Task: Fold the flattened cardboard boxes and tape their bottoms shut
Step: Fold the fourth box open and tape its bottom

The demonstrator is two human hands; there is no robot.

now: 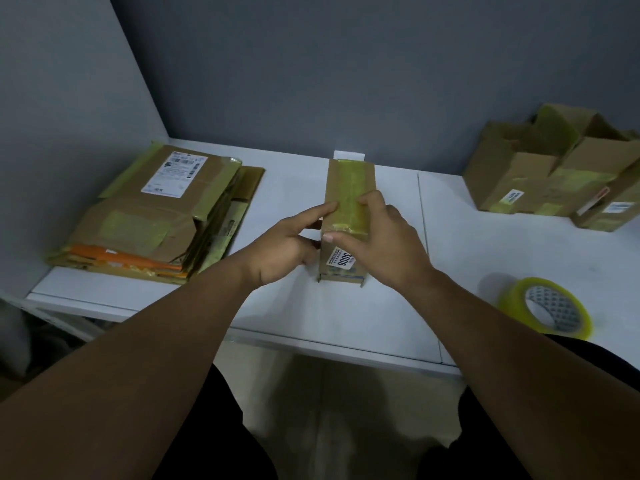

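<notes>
A small narrow cardboard box (349, 188) stands in the middle of the white table (346, 317), with yellowish tape along its top face and a "3006" label on its near side. My left hand (287, 244) holds its left side: the index finger lies along the top left edge and the thumb touches the side wall. My right hand (384, 237) grips the box from the right, thumb pressing on the near top edge and fingers arched over the taped top. A stack of flattened boxes (156, 216) lies at the left.
A roll of yellowish tape (547, 308) lies near the table's front edge at the right. Two folded boxes (554, 168) with open flaps stand at the back right. Grey walls close off the left and the back. My dark-clothed legs show below the table edge.
</notes>
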